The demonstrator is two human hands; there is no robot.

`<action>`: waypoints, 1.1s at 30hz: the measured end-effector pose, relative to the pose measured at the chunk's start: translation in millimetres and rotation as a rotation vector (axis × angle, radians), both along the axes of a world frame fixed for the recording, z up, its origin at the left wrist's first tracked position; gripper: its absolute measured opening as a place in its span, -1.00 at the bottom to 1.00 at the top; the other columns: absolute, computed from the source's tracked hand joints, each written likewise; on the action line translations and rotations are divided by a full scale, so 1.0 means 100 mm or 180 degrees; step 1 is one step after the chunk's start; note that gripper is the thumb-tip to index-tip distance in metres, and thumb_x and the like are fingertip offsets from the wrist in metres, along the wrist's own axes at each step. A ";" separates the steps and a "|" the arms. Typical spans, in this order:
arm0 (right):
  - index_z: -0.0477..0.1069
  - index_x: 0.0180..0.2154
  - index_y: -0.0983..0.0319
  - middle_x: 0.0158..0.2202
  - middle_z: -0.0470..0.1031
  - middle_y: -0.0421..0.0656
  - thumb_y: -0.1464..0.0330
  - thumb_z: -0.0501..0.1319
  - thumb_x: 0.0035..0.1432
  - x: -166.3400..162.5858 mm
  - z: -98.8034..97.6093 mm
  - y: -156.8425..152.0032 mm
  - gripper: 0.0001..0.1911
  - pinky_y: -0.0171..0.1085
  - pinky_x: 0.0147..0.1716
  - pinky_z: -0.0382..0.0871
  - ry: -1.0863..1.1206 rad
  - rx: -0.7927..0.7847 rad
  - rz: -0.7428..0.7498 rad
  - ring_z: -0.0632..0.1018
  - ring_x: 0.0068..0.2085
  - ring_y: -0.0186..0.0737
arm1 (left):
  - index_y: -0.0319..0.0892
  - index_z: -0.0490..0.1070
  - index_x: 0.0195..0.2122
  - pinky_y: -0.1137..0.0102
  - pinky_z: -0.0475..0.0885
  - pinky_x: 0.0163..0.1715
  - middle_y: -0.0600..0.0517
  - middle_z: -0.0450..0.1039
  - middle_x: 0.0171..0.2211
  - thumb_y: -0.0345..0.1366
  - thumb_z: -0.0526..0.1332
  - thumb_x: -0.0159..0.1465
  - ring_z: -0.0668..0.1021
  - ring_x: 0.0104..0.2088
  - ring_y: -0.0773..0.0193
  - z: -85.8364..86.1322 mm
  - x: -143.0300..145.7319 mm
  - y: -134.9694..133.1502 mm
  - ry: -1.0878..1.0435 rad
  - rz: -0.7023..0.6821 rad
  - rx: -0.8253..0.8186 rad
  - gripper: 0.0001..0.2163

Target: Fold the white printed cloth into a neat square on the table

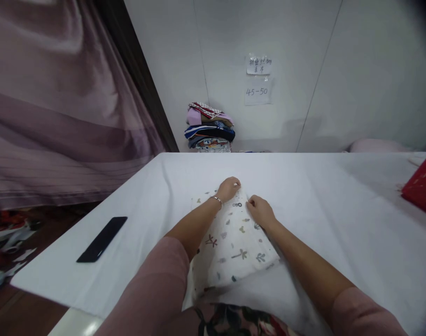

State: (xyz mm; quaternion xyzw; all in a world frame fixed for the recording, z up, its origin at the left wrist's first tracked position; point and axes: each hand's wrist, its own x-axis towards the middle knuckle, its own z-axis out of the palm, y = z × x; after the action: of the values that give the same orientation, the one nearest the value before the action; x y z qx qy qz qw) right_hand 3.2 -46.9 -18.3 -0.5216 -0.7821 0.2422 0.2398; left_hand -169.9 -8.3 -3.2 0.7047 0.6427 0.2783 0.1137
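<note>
A white cloth [230, 242] printed with small plants and palm trees lies in front of me, its near end hanging toward the table's front edge. My left hand [228, 188] is at the cloth's far edge, thumb and fingers pinched together on it. Lower and to the right, my right hand [261, 211] has its fingers curled closed at the cloth's right edge. Both hands seem to grip the fabric, though the pinched part is mostly hidden. A bracelet circles my left wrist.
The table [338, 210] wears a white cover. A black flat object [102, 239] lies on its left, and something red [422, 184] sits at the far right. Folded clothes [210, 128] are stacked behind the table against the wall. A pink curtain [59, 102] hangs at left.
</note>
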 end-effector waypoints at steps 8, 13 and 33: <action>0.29 -0.48 0.21 -0.47 0.40 -0.23 0.35 0.07 0.09 0.01 -0.01 0.01 -0.87 -0.36 -0.47 0.05 0.0124 -0.0067 0.0002 0.34 -0.43 -0.33 | -0.14 0.48 -0.31 0.39 0.29 -0.01 0.03 0.43 -0.10 -0.37 0.11 0.18 0.43 -0.07 0.27 -0.05 -0.07 0.06 0.0145 -0.0231 -0.0070 -0.84; 0.29 -0.46 0.20 -0.46 0.41 -0.23 0.33 0.07 0.09 0.00 -0.01 -0.01 -0.87 -0.37 -0.48 0.04 0.0183 -0.0112 0.0005 0.35 -0.43 -0.33 | -0.13 0.47 -0.26 0.37 0.28 0.01 0.03 0.41 -0.07 -0.35 0.13 0.17 0.41 -0.04 0.25 -0.04 -0.13 0.05 0.0521 -0.0435 -0.0138 -0.84; 0.37 -0.22 0.22 -0.31 0.47 -0.15 0.25 0.05 0.14 0.05 -0.05 -0.01 -0.75 -0.34 -0.39 0.17 0.0119 -0.0274 -0.0013 0.42 -0.34 -0.26 | -0.12 0.43 -0.25 0.42 0.35 -0.22 0.04 0.50 -0.26 -0.32 0.07 0.22 0.49 -0.25 0.27 -0.05 0.05 0.08 0.0282 0.0185 -0.0393 -0.83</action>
State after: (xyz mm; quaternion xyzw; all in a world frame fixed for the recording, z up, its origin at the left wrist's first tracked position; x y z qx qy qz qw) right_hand 8.0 -48.0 -23.6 -0.5284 -0.7653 0.2847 0.2322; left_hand -164.5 0.0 -8.5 0.6890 0.6832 0.2098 0.1203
